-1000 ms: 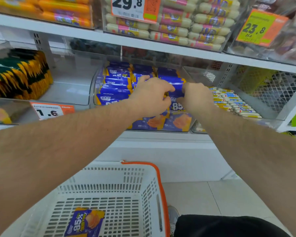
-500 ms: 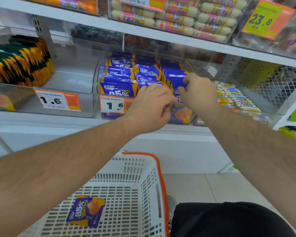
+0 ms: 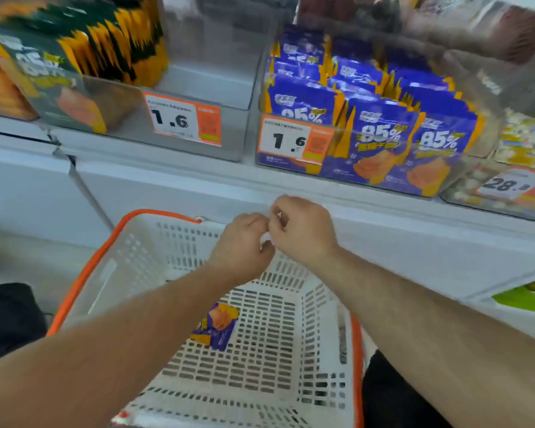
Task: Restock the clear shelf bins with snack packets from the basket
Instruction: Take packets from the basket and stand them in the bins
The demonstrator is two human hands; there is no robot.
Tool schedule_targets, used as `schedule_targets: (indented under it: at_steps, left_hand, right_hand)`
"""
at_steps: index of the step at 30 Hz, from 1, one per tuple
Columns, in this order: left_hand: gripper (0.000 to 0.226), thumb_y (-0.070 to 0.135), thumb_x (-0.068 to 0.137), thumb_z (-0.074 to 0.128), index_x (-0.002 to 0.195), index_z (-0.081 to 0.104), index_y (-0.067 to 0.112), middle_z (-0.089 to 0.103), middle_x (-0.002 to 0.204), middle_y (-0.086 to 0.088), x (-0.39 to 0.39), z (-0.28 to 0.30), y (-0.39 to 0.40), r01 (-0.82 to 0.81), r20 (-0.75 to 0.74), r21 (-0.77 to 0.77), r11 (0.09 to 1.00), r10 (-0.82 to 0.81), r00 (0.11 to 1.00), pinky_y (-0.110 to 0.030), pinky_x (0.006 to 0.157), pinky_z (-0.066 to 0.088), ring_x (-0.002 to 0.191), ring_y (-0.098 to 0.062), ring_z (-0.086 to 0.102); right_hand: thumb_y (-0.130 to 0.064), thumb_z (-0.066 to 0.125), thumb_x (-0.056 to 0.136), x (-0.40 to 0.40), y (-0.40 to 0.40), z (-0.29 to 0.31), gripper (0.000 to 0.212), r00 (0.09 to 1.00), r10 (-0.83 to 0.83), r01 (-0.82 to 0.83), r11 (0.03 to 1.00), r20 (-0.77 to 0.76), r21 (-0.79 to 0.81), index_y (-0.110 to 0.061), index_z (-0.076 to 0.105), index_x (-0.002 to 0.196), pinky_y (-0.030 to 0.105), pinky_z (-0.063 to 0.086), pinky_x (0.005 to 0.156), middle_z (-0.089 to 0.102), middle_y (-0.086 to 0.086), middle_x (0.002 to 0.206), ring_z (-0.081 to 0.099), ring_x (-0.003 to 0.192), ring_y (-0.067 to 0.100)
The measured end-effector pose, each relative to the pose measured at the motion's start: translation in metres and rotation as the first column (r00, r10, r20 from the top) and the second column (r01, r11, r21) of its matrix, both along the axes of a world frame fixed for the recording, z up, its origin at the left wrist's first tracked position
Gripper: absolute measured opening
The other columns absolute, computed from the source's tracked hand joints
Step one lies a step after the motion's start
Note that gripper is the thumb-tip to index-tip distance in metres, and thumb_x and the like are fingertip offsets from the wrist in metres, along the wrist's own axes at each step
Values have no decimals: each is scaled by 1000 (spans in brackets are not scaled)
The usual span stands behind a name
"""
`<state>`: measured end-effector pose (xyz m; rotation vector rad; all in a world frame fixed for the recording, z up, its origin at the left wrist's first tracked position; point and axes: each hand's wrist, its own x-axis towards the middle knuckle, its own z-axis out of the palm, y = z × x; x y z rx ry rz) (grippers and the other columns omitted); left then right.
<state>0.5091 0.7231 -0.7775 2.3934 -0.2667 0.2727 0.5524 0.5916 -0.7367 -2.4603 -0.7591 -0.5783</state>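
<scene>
Packet [image 3: 215,327], seemingly the last, lies on the floor of the basket [image 3: 87,267] beneath left hand [image 3: 240,245] and right hand [image 3: 303,227], both loosely curled, touching, seemingly empty; next: reach down, lift it into the blue-packet bin [image 3: 464,168].

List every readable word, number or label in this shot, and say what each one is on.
"1.6": price tag on the left clear bin.
"1.6": price tag on the bin of blue packets.
"85%": front blue packets.
"28.": price tag at far right; its last digit is blurred.
Small print on tags and packets, and the packet in the basket: too blurred to read.
</scene>
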Motion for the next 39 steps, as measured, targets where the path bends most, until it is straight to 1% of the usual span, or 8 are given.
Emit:
schedule_targets:
  at_steps: [6, 11, 14, 17, 22, 25, 30, 39]
  left_hand:
    - [42, 13, 90, 56, 132, 58, 16, 56, 132, -2, -26, -69, 61, -242, -447, 69, 968, 247, 860, -35, 103, 41, 121, -20, 50]
    - [46, 15, 94, 54, 140, 50, 16, 51, 142, -3, -46, -132, 95, -361, -711, 115, 926, 330, 621, -29, 101, 41, 126, -20, 51]
    - [48, 15, 94, 53, 141, 47, 16, 51, 141, -4, -57, -163, 103, -396, -790, 145, 907, 347, 506, -26, 86, 44, 120, -22, 55]
    - [55, 26, 91, 56, 143, 43, 11, 50, 139, -11, -65, -190, 107, -428, -853, 217, 877, 384, 354, -31, 89, 47, 118, -27, 54]
    - [73, 45, 88, 60, 144, 33, 7, 31, 148, -16, -67, -216, 89, -367, -864, 368, 854, 460, 205, -40, 111, 32, 139, -32, 28]
    - [79, 46, 80, 68, 139, 35, 5, 38, 140, -16, -68, -223, 80, -414, -835, 419, 808, 522, 175, -39, 105, 40, 131, -31, 39]
    - [25, 22, 84, 70, 98, 53, 12, 63, 95, -6, -75, -214, 79, -558, -878, 238, 795, 422, 226, -30, 66, 48, 83, -20, 60]
    - [11, 16, 86, 64, 86, 55, 22, 60, 73, 3, -37, -113, 46, -321, -687, -24, 947, 218, 693, -35, 58, 45, 64, -15, 56]
  right_hand:
    - [-24, 54, 91, -14, 47, -103, 17, 796, -147, 37, 980, -587, -196, -17, 57, 77, 35, 46, 59, 61, 3, 71, 57, 70, 26]
    - [-27, 54, 93, -38, 60, -170, 21, 402, -211, -88, 960, -891, -267, -17, 61, 110, 33, 47, 74, 62, 1, 108, 60, 98, 25]
    - [-29, 50, 92, -51, 64, -202, 17, 285, -191, -228, 938, -939, -260, -18, 63, 91, 43, 53, 80, 65, 5, 100, 62, 91, 25]
    - [-12, 49, 91, -60, 65, -224, 28, 218, -140, -292, 935, -966, -201, -21, 67, 110, 40, 10, 121, 62, 3, 130, 27, 143, 31]
    - [-4, 55, 85, -60, 71, -224, 29, 106, -140, -199, 967, -984, -159, -22, 50, 62, 33, 42, 85, 50, -6, 71, 50, 87, 23]
    - [-10, 59, 82, -64, 70, -226, 38, 45, -156, -179, 971, -987, -161, -27, 51, 49, 22, 30, 60, 47, -5, 67, 34, 67, 14]
    - [-14, 64, 88, -66, 59, -214, 23, -112, -129, 11, 991, -985, -131, -3, 67, 108, 25, 51, 68, 68, 8, 96, 58, 77, 11]
    - [-18, 56, 90, -42, 34, -128, 63, 704, -41, -205, 944, -709, -257, -18, 36, 149, 37, 36, 111, 23, -3, 160, 34, 141, 21]
